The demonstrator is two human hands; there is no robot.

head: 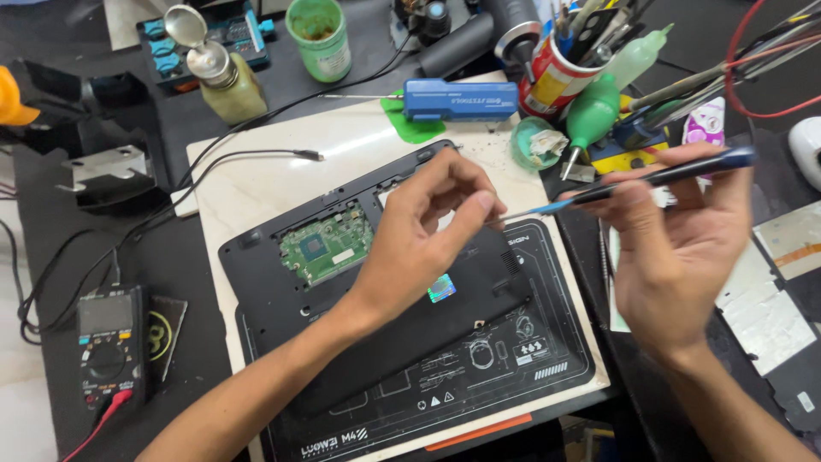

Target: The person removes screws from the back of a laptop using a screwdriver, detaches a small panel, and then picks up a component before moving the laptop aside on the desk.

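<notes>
The right hand [684, 248] grips a blue-handled screwdriver [658, 177], its tip meeting the pinched fingertips of the left hand [428, 231], which seem to hold something too small to tell. Both hover above the opened black laptop base [282, 299] on the table [180, 257]. Steadying the tip matters; tool cup [556, 77] and bottles crowd the far edge.
</notes>
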